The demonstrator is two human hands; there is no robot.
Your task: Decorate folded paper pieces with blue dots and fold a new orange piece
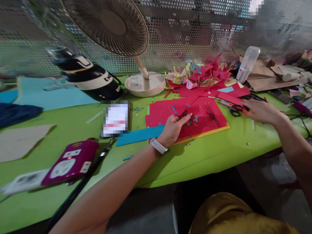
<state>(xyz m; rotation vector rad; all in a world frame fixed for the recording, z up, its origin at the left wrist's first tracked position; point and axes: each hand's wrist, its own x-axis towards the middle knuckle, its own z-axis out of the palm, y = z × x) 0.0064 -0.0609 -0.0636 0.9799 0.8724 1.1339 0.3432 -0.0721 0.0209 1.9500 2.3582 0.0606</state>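
My left hand [173,128], a white watch band on its wrist, pinches a small dark-red folded paper [183,114] between thumb and fingers. It is over a stack of red paper [161,112] scattered with tiny blue bits. Tweezers [212,114] lie on the stack's right part. To the right, my right hand [260,111] is at the black-and-orange handles of a pair of scissors [235,110], fingers closed about them; the fingertips are slightly blurred. The blades point left. A blue paper strip [138,135] runs under my left wrist.
Behind the red stack sits a pile of folded paper pieces [202,73]. A fan [146,85] and a black bottle [97,83] stand at the back. Left are a phone [115,119] and a purple pouch [70,159]. A clear-capped bottle [248,65] stands beside brown paper [265,76].
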